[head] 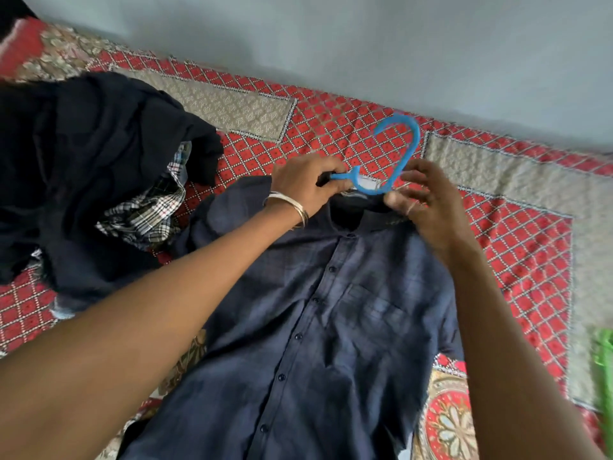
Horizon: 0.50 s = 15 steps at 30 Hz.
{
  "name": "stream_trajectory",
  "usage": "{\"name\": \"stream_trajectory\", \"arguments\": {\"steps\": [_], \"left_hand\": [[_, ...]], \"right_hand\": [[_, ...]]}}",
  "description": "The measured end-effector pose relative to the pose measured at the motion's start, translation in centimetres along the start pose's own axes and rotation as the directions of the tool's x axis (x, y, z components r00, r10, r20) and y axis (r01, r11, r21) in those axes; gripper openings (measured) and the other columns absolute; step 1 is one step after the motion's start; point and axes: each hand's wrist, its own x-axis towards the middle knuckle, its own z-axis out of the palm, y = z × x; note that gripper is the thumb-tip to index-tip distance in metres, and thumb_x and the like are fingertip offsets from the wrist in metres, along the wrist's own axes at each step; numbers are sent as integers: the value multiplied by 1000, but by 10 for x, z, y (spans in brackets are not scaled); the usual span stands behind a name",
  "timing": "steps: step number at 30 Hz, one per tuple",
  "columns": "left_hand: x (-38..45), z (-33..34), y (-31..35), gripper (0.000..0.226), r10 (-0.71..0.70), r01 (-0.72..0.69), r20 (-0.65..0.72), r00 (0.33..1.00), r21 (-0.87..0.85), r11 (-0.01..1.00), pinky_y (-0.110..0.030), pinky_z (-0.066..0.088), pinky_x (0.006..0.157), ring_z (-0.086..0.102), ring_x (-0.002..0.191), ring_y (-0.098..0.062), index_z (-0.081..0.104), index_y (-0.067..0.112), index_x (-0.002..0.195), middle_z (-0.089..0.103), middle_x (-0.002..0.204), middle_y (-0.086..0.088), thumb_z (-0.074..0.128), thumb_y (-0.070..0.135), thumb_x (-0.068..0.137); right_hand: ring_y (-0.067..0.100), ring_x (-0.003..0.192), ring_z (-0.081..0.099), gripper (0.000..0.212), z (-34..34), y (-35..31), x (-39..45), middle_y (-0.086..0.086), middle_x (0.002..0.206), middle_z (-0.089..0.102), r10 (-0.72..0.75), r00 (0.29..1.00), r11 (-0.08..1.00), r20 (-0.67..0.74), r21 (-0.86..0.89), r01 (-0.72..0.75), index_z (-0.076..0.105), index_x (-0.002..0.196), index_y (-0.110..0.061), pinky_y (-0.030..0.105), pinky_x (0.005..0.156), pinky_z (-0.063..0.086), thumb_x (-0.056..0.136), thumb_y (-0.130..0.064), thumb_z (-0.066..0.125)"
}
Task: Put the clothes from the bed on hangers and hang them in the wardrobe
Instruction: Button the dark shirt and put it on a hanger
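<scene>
**Shirt on the bed, blue hanger at its collar**

Shirt (pixel 318 320), navy and buttoned, lay front-up on the red patterned bedspread (pixel 517 247), its collar toward the wall. At the collar, the left hand's (pixel 308 187) fingers were curled round the blue plastic hanger (pixel 403 151) near the foot of its hook, while the right hand's (pixel 421 200) fingers, blurred, pinched the collar edge just beside the hanger's neck. The hook stood above the collar, over the bedspread. Metal bangles (pixel 295 207) circled the left wrist. Left of the shirt sat a heap of dark clothes (pixel 86 167) with a checked garment (pixel 149 207) tucked beneath. A green object (pixel 603 366) showed at the right edge.
</scene>
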Motion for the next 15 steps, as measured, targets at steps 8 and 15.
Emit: {"name": "stream_trajectory", "arguments": {"steps": [8,15], "left_hand": [[-37,-104,96,27,-18,18,0,1000,-9,1000,-28,45,73,60,84,-17,74,22,101,66,87,2,75,36,78],[-89,-224,223,22,108,-105,-141,984,26,994,-35,52,71,62,83,-18,75,32,88,65,90,2,73,49,74]], "right_hand": [[36,113,47,39,-10,-67,-136,12,113,57,-123,805,854,-580,-474,-212,61,104,-13,49,91,35,75,-33,79],[14,72,61,44,5,-240,-214,-6,71,63,18,815,993,-580,-83,-82,62,80,-14,28,68,43,82,-58,64]]}}
